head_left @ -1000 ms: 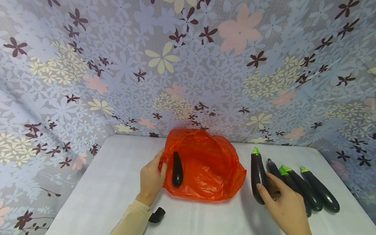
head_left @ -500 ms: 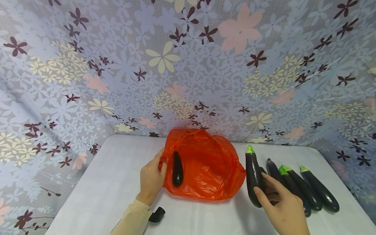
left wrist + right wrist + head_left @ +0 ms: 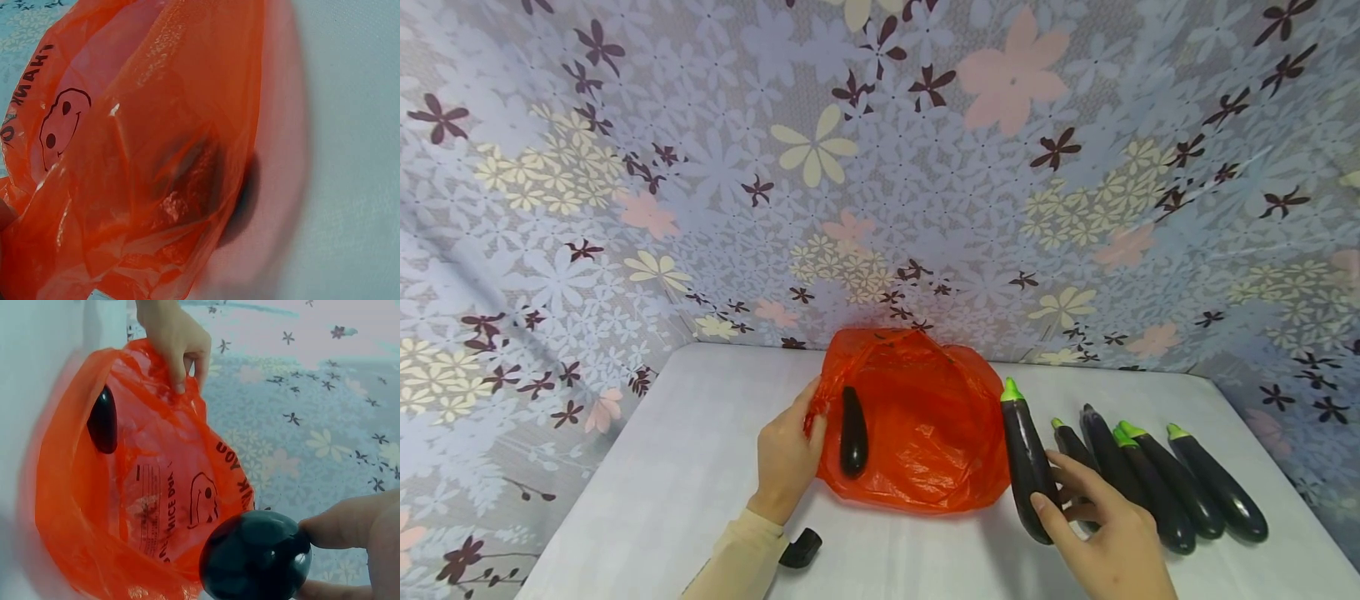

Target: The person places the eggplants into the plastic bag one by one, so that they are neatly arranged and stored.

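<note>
Right hand: yours is nearest on that side, thumb and fingers pinching the held eggplant around its lower half.
Black object: beside your pale sleeve, partly hidden by it; you cannot tell what it is.
Held eggplant: steeply slanted, its bright green stem end pointing toward the wall and its rounded end toward you; it is just right of the bag's mouth in the head view, and you cannot tell whether it touches the plastic.
Row of five eggplants: lying side by side to the right of the bag, stem ends away from you; your right hand covers parts of those at the left. Four caps show green; the second from the left looks dark.
Left hand: fingers gathered on the bag's left rim, gripping the bunched plastic.
Red plastic bag: lying with its mouth spread wide toward you; your right wrist view shows black lettering and a smiling face.
Bagged eggplant: inside, along the left side, near your left hand.
Table: white, beneath all of these.
Wall: flower-patterned, behind the table's far edge.
</note>
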Demonstrator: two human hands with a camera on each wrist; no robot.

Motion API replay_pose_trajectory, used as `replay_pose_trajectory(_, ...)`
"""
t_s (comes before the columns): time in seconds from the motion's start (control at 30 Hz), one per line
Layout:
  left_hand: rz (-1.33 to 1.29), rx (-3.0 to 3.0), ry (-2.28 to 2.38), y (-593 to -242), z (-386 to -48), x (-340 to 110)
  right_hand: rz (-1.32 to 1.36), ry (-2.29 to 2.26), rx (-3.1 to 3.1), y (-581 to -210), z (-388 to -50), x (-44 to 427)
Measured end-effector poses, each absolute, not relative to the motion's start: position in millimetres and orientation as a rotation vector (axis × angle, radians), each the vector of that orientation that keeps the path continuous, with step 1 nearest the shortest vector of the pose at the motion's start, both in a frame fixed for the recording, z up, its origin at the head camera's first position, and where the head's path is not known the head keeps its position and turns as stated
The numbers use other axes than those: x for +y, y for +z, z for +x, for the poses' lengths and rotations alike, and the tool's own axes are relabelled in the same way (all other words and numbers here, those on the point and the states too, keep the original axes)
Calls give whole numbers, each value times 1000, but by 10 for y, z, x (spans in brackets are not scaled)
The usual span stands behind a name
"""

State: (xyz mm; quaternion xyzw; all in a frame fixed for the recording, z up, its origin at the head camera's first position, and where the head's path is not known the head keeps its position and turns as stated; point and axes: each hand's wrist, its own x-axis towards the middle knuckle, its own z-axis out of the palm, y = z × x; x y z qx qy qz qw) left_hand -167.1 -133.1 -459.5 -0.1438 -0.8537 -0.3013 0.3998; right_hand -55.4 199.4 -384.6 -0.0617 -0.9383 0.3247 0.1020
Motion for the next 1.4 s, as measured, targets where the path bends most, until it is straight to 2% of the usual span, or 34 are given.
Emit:
replay_pose_trajectory(0.3, -353, -2168, -757, -4606, -1670, -1335, -92, 991, -2778, -3851, -528, 1889)
replay_pose_trajectory(0.93, -339, -2177, -768, -4575, -1660, -1324, -110, 1131, -2953, -3924, -607, 1716)
replay_pose_trajectory(1.4, -344, -2164, -761, -4586, -1673, -1329, -4, 1305, -2825, -4002, -733, 1585)
